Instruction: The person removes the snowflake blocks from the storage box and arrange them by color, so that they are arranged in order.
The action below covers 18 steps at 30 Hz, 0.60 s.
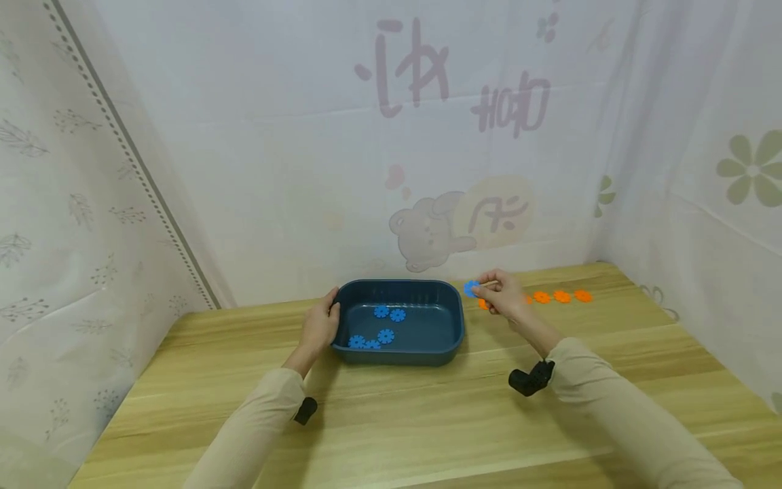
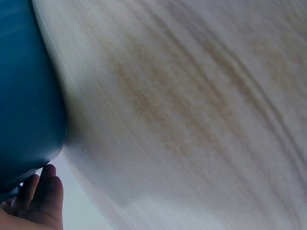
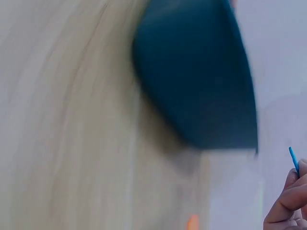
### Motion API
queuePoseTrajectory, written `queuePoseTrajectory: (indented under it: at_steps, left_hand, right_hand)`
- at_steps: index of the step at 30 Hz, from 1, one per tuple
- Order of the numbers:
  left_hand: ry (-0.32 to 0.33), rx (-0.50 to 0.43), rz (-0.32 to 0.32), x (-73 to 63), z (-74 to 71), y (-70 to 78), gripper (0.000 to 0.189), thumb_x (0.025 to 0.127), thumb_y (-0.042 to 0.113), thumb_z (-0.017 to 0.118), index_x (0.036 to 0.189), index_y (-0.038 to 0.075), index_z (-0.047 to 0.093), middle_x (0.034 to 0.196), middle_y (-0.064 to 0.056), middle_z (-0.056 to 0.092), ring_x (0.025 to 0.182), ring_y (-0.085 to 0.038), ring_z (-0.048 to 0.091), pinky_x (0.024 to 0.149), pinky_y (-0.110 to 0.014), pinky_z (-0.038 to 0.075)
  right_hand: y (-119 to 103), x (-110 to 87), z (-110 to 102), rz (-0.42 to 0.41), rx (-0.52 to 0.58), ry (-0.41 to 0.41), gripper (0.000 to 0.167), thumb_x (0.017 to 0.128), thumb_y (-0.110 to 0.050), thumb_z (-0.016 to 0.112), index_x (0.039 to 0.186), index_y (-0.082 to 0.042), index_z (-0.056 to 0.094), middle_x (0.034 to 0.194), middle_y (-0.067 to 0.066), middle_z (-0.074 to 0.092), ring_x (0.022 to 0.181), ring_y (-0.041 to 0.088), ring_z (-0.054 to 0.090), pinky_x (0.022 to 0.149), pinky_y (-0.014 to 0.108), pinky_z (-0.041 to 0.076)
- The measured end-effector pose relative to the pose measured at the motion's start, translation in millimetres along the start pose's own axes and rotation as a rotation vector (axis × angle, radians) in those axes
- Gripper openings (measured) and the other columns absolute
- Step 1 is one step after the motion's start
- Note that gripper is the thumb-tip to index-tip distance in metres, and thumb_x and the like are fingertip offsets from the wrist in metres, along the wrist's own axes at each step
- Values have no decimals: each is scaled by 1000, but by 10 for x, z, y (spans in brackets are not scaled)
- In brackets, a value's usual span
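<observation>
A dark blue rectangular plastic basin [image 1: 397, 357] stands on the table, with several blue notched plastic discs [image 1: 385, 336] lying on its floor. At its left end my left hand [image 1: 320, 324] grips the wall, thumb at the rim; the left wrist view has its fingers [image 2: 53, 196] against the corner of the basin [image 2: 29, 96]. My right hand [image 1: 504, 296] pinches one blue notched disc [image 1: 470, 288] just past the basin's right rim. Seen edge-on in the right wrist view, this disc [image 3: 293, 159] sticks up between thumb and finger.
Several orange notched discs [image 1: 562, 297] lie in a row on the wooden table [image 1: 391, 421] to the right of the basin, some partly hidden behind the right hand. A printed white curtain [image 1: 293, 170] hangs close along the table's back edge.
</observation>
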<state>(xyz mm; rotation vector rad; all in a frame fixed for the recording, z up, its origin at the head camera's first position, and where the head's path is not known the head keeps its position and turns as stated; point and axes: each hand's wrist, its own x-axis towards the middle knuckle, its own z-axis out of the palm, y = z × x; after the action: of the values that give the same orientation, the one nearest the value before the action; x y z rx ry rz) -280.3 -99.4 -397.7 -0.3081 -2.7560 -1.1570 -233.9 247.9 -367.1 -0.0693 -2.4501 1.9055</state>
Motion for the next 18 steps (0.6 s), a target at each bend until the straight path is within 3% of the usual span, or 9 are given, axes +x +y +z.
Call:
queuePoseTrajectory:
  at_steps: [4,7,12,18]
  left_hand:
    - [-1,8,-3,3,-17,3,43,98,7,41,140,-3,41,140,-23,43,129,-38,42,105,-50,37]
    - [-3,16,-7,5,-23,3,43,99,8,41,140,-2,40,140,-23,43,128,-38,42,105,-50,37]
    - [-10,20,-12,4,-22,-1,43,99,8,40,141,-2,39,141,-23,42,129,-38,42,104,-50,37]
    - [-12,24,-11,-1,-16,6,43,99,8,41,141,-2,40,140,-24,43,128,-39,43,104,-51,38]
  right_hand:
    - [173,-52,-197,34,-66,23,25,93,-6,57,111,7,47,73,1,60,50,5,44,46,19,41]
    - [287,-82,-270,63,-134,39,24,93,-7,57,111,7,49,68,3,59,48,7,42,45,21,40]
    - [438,-95,-306,115,-222,38,21,92,-9,58,108,4,52,56,2,51,44,9,37,42,22,35]
    - [542,-95,-284,99,-308,10,17,90,-7,60,102,3,54,64,4,58,48,10,45,43,20,39]
